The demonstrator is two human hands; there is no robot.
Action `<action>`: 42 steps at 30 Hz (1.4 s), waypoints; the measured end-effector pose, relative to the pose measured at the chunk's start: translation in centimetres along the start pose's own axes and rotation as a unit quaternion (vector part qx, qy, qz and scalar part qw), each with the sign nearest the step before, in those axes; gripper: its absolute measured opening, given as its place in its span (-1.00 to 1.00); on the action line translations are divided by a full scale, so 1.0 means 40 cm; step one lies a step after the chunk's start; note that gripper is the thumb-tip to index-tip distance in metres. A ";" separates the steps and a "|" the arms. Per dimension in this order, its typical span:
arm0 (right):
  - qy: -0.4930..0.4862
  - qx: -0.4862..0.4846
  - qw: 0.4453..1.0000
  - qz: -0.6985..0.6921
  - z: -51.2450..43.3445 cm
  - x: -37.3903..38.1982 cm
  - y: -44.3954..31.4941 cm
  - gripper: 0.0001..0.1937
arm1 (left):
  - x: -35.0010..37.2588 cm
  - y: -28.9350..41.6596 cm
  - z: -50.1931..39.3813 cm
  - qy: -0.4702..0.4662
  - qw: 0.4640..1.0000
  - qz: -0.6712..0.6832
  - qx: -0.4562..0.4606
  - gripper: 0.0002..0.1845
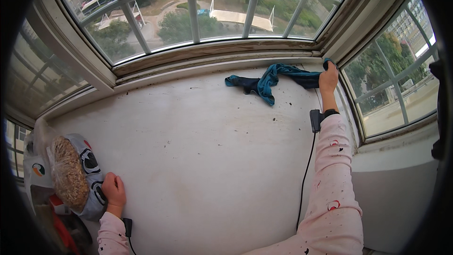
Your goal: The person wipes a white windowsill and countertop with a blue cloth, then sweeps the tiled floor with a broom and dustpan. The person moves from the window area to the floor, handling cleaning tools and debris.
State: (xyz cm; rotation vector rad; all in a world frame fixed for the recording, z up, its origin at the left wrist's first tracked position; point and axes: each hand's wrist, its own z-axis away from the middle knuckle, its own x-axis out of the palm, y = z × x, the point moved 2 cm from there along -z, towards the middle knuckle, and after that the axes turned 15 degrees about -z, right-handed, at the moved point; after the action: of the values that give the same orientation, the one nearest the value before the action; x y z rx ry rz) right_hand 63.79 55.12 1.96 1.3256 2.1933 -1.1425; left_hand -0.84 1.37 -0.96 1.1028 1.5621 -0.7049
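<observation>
At the back right corner of the white windowsill [198, 124], my right hand [329, 78] grips one end of a teal and dark blue cloth [270, 81]. The rest of the cloth trails leftward in twisted folds over the sill, close to the window frame. Dark crumbs of dirt lie scattered around and in front of it. My left hand [114, 190] rests on the sill at the lower left, its fingers curled in with nothing seen in them. Beside it, touching or nearly so, is a grey plastic bag with black print [92, 170].
A clear bag of brown flakes [68, 173] leans with other bags at the left edge. Barred windows close off the back and both sides; the back window's frame [219, 51] has peeling, stained paint. A black cable [307, 180] runs from a device [316, 121] at my right wrist.
</observation>
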 end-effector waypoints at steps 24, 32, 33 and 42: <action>-0.244 -0.242 0.936 -0.077 0.149 0.319 -0.527 -0.73 | -0.008 0.014 -0.010 0.018 1.000 -0.008 -0.001 -0.81; -0.272 -0.309 0.899 -0.147 0.342 0.429 -0.938 -0.79 | -0.022 0.018 -0.015 0.015 1.000 -0.017 0.000 -0.84; -0.269 -0.321 0.894 -0.159 0.368 0.449 -0.990 -0.78 | -0.023 0.019 -0.014 0.017 1.000 -0.018 0.001 -0.84; -0.382 -0.253 0.808 -0.369 0.514 0.566 -1.403 -0.69 | -0.031 0.010 -0.012 0.024 1.000 -0.002 -0.003 -0.83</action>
State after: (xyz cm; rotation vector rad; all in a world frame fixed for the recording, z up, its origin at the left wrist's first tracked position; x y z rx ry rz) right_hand 2.00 38.73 0.85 -0.2624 2.1075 -0.9335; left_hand -0.63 1.59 0.39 1.1192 1.6052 -0.6793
